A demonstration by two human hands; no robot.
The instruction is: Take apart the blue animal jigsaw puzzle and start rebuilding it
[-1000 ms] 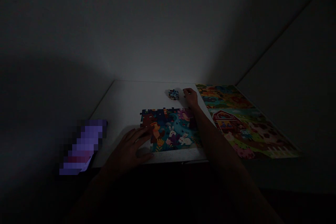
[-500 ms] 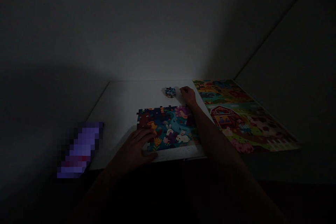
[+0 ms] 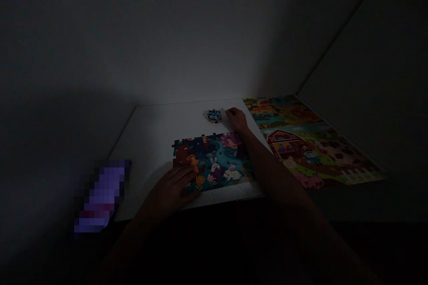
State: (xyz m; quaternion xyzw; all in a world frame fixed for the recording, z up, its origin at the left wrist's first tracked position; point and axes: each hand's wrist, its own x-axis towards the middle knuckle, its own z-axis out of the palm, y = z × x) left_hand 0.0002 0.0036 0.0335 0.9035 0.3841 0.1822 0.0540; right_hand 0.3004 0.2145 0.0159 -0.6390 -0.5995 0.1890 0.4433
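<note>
A partly joined jigsaw puzzle (image 3: 217,160) with rabbits, a bear and a fox on dark blue lies on the white table. Over its lower left corner, my left hand (image 3: 172,185) rests with its fingers stretched out flat. My right hand (image 3: 236,119) is closed in a pinch beyond the puzzle's upper right edge; whatever its fingertips may hold is hidden in the dim light. Just left of those fingertips sits a small stack of puzzle pieces (image 3: 214,116), apart from the hand. My right forearm covers the puzzle's right edge.
To the right lie a farm picture (image 3: 317,156) with a barn and cows, and an animal picture (image 3: 281,110) behind it. A blurred, lit purple screen (image 3: 103,196) stands at the table's left edge. Walls rise behind the table (image 3: 147,133) and on the right.
The view has tilted slightly. My left thumb has come in closer to the puzzle's lower edge. My right hand stays pinched beside the stack, with little movement.
</note>
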